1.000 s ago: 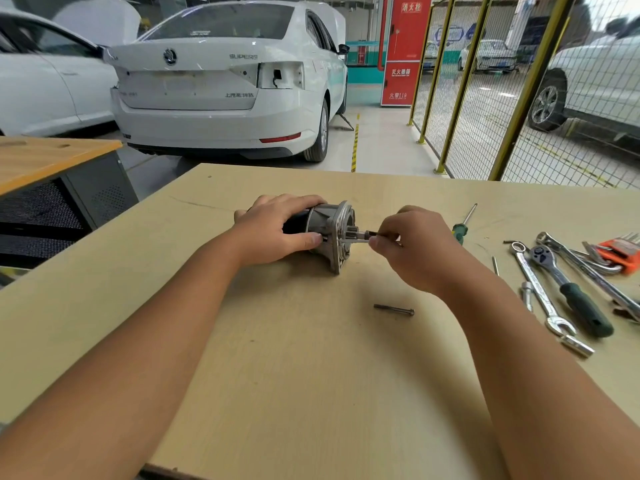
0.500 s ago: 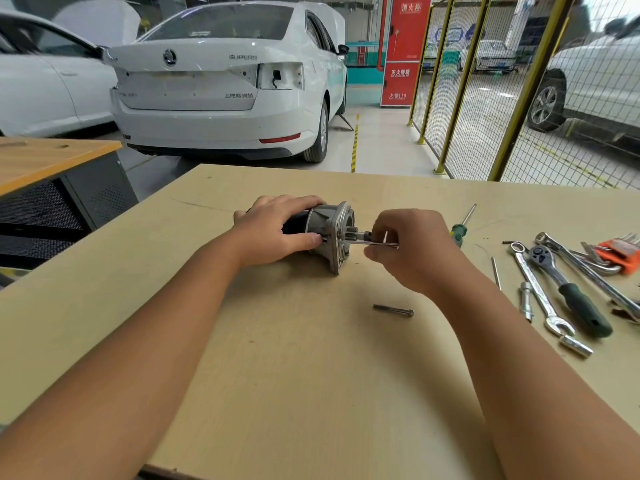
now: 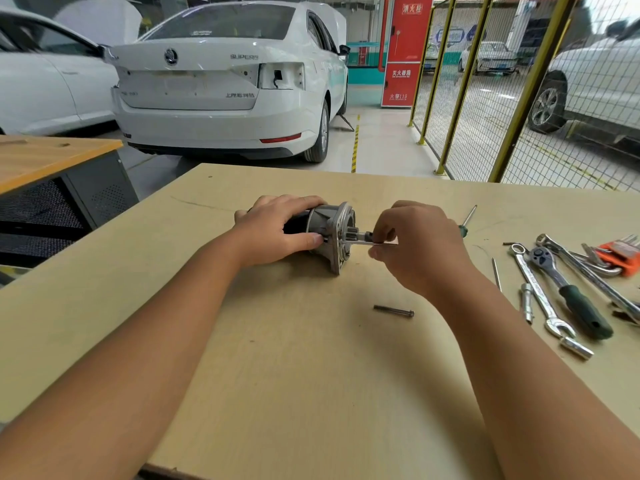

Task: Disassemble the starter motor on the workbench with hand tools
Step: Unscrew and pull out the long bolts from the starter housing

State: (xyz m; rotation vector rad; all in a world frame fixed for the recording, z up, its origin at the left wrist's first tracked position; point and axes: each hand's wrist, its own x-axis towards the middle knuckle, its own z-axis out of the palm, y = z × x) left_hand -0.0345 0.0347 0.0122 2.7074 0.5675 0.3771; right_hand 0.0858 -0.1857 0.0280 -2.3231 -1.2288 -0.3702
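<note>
- Nearest the lower edge, your two forearms come in from the bottom corners over the pale bench [image 3: 294, 393].
- Just right of centre, a loose bolt [image 3: 394, 311] lies flat on the bench, apart from both hands.
- At mid-frame your left hand [image 3: 277, 233] wraps round the dark body of the motor [image 3: 332, 230], thumb pressed against its grey end housing; the motor lies on its side on the bench with its flange facing right.
- Beside it your right hand [image 3: 420, 244] is curled, fingertips pinching a thin long bolt [image 3: 363, 242] that sticks out of the flange just below the pinion shaft.
- Along the right edge the tools lie spread on the bench: a small socket extension [image 3: 527, 303], a combination spanner [image 3: 540, 292], a ratchet [image 3: 571, 296] with a green grip, another long wrench [image 3: 595, 275] and an orange hex-key set [image 3: 623, 252].
- Close to your right wrist a thin rod [image 3: 496, 273] lies on the bench, and behind the hand a green-handled screwdriver [image 3: 467, 220] points away from you.
- At the left edge stands a second bench [image 3: 52, 157] with an orange-edged top.
- Beyond, upper centre, a white car [image 3: 225, 88] shows its rear, with a red cabinet [image 3: 403, 50] to its right.
- At upper right a yellow mesh fence [image 3: 491, 98] runs back, more cars behind it.
</note>
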